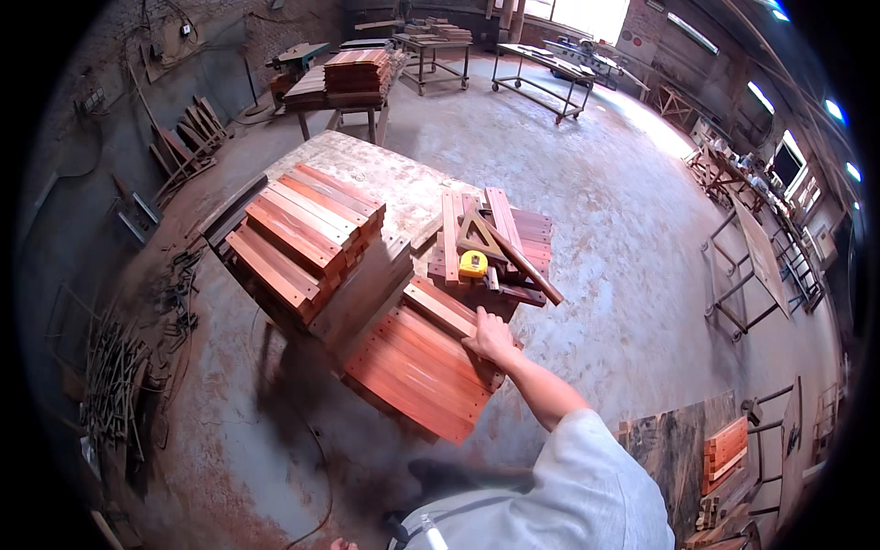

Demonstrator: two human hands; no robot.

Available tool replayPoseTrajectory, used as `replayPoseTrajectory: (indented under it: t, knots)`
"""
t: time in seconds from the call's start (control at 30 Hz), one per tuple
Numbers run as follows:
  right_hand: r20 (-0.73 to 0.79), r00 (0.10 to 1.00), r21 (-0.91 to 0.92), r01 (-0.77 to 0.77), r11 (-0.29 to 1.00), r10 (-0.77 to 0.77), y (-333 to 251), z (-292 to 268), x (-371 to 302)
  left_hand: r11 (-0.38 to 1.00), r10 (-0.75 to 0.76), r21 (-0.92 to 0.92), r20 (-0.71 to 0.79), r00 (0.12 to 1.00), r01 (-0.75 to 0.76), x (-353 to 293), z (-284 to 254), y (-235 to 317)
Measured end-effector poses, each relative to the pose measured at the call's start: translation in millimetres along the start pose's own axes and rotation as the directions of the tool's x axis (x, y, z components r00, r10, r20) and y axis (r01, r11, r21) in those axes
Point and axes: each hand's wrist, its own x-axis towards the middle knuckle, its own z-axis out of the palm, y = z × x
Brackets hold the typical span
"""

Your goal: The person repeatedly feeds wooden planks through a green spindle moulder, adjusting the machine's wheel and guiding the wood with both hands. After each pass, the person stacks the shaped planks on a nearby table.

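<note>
My right hand (492, 337) reaches across the front stack, its fingers closed round the right end of a reddish wooden slat (438, 306). That slat lies on top, along the far edge of a flat layer of slats (417, 371) set side by side. Just beyond the hand are a yellow tape measure (473, 264), a triangular wooden square (478, 235) and a long brown handle or rod (527, 267), resting on more slats. Only a sliver of my left hand (342, 544) shows at the bottom edge; its fingers are hidden.
A taller pile of drilled slats (307, 229) stands on the worktable (367, 170) to the left. Behind are wheeled tables (541, 69) and another slat stack (357, 71). Scrap rods (115, 385) lie far left; a metal-framed rack (756, 261) stands right. A cable (327, 477) crosses the floor.
</note>
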Motion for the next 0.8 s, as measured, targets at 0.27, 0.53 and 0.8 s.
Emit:
replayPoseTrajectory:
  t: [0.27,0.53,0.8]
  knots:
    - [0.141,0.990,0.042,-0.016,0.999,0.009,14.4,7.7,9.1,0.999,-0.042,-0.030,-0.012,0.999,0.041,-0.8,9.6,-3.4]
    - [0.124,0.991,0.068,0.038,0.997,-0.046,20.4,8.0,8.8,0.992,-0.112,-0.057,-0.006,0.994,0.111,-20.9,17.7,-13.2]
    - [0.140,0.986,0.047,0.080,0.996,-0.086,31.1,3.8,3.3,0.997,-0.078,0.024,-0.021,0.997,0.078,-48.7,18.5,-14.7]
